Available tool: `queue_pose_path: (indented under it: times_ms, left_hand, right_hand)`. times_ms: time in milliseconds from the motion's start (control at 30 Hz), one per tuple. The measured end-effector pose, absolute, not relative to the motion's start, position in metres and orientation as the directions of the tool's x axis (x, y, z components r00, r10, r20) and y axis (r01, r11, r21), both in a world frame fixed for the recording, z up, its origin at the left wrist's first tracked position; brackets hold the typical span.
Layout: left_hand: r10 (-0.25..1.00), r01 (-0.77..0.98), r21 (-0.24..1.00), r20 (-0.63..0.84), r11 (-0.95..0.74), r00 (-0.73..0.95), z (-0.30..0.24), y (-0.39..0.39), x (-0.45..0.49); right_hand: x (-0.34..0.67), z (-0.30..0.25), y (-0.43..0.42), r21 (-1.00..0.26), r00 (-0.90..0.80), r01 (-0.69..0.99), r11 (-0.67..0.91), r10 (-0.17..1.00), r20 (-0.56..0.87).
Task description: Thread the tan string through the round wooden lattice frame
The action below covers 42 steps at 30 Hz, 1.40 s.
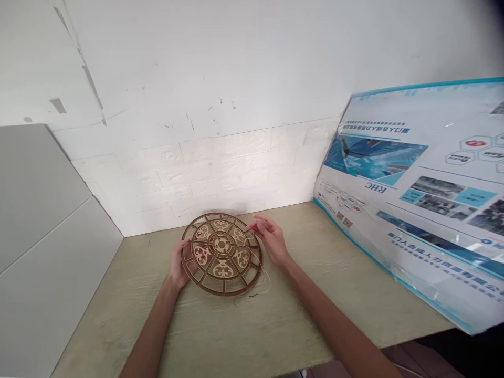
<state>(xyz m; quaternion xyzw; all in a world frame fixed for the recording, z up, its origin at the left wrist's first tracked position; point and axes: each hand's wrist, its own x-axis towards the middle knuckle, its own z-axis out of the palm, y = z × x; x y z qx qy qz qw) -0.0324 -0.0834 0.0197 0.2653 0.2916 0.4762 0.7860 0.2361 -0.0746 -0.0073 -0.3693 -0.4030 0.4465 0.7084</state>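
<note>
A round wooden disc (pixel 221 253) with cut-out ornamental patterns is held tilted above the pale tabletop (pixel 244 325). My left hand (pixel 180 265) grips its left rim, thumb on the front face. My right hand (pixel 269 237) is at the disc's right edge, thumb and forefinger pinched on a thin string (pixel 260 286) that trails down below the disc onto the table. The other right fingers are spread.
A white brick-pattern wall (pixel 220 163) stands close behind. A large printed poster (pixel 417 189) leans at the right, its lower edge on the table. Grey panels (pixel 43 236) line the left side. The table's front edge runs bottom right.
</note>
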Motion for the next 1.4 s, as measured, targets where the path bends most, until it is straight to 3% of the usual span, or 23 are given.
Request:
queue_pose_path:
  times_ms: [67,133,267,400,500,600,767,1033,1400]
  left_hand:
    - [0.903,-0.591,0.697,-0.208,0.406,0.375,0.020,-0.083,-0.032]
    - [0.903,-0.593,0.696,-0.205,0.405,0.377,0.020,-0.083,-0.032]
    - [0.905,-0.590,0.699,-0.209,0.403,0.370,0.019,-0.082,-0.033]
    - [0.905,-0.583,0.709,-0.195,0.397,0.378,0.016,-0.080,-0.034]
    - [0.908,-0.570,0.728,-0.176,0.381,0.381,0.015,-0.080,-0.035]
    - [0.909,-0.554,0.746,-0.164,0.369,0.384,0.015,-0.081,-0.034]
    - [0.911,-0.507,0.781,-0.187,0.364,0.367,0.014,-0.083,-0.032]
    - [0.907,-0.404,0.820,-0.305,0.406,0.291,0.020,-0.088,-0.028]
    - [0.837,-0.287,0.876,-0.205,0.389,0.507,0.019,-0.089,-0.027]
  right_hand:
    - [0.244,-0.009,-0.072,-0.827,0.314,-0.468,0.311,0.933,0.173]
    - [0.253,-0.010,-0.068,-0.809,0.360,-0.497,0.315,0.923,0.138]
    - [0.262,-0.007,-0.067,-0.884,0.468,-0.268,0.383,0.854,0.228]
    - [0.250,-0.001,-0.074,-0.926,0.215,-0.053,0.373,0.910,0.354]
    - [0.234,-0.002,-0.080,-0.940,-0.019,0.047,0.338,0.941,0.338]
    - [0.222,-0.004,-0.086,-0.923,-0.129,0.151,0.354,0.933,0.337]
    - [0.216,-0.004,-0.089,-0.810,-0.114,0.341,0.476,0.877,0.467]
    - [0.218,-0.011,-0.086,-0.716,-0.002,0.492,0.496,0.823,0.568]
    - [0.219,-0.007,-0.089,-0.582,-0.080,0.643,0.498,0.799,0.595]
